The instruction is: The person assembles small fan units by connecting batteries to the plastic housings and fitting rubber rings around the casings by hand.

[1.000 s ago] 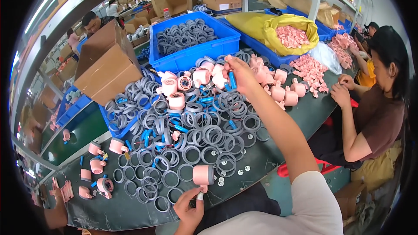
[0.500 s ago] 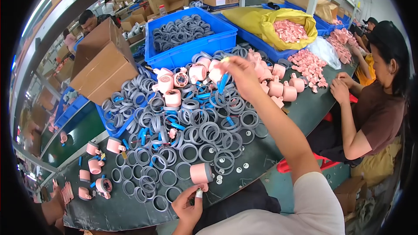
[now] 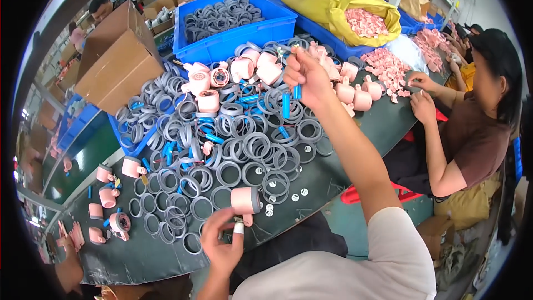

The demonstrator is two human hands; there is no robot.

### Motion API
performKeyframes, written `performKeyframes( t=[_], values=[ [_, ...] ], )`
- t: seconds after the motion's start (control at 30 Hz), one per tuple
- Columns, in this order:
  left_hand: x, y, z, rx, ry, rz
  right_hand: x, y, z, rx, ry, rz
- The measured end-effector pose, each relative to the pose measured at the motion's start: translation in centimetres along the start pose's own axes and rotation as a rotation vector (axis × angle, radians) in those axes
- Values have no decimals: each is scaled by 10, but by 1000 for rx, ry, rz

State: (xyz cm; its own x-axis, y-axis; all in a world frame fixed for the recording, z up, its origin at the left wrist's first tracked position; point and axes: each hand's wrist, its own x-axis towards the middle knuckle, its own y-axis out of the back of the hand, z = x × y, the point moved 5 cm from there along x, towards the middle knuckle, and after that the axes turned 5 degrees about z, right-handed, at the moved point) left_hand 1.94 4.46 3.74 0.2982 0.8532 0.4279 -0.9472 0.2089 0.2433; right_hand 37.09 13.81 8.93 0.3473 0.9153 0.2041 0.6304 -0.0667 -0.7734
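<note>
My left hand, a white wrap on its thumb, closes at the near table edge on a pink cup-shaped housing with a grey ring round one end. The thumb is by the housing's small tab. Raised over the pile, my right hand pinches a small pale-yellow piece at its fingertips. Below its curled fingers show blue cylindrical cells; how they join the piece is hidden. Grey rings and more pink housings lie beneath and around.
A blue bin of grey rings stands at the back, beside a cardboard box. A yellow sack holds small pink parts. Round white discs lie near the front edge. Another person sits at the right; several pink housings lie left.
My right hand has drawn a little higher, with the pale piece at its fingertips. My left hand's fingers have shifted on the pink housing. The whole view has moved slightly.
</note>
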Motion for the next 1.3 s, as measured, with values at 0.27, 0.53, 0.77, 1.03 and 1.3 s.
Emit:
performKeyframes(
  t=[0.27,0.53,0.77,1.03,1.3],
  values=[
    [106,-43,42,19,-112,-231,-62,-90,68,199,-143,-154],
    [117,-59,18,-223,95,-366,-65,-79,59,-349,97,4],
    [123,-63,19,-172,162,-365,-66,-66,59,-616,145,155],
    [117,-72,36,168,-446,-111,-69,-58,91,-349,167,494],
    [123,-79,16,-138,2,-396,-67,-57,85,-234,125,624]
  ],
)
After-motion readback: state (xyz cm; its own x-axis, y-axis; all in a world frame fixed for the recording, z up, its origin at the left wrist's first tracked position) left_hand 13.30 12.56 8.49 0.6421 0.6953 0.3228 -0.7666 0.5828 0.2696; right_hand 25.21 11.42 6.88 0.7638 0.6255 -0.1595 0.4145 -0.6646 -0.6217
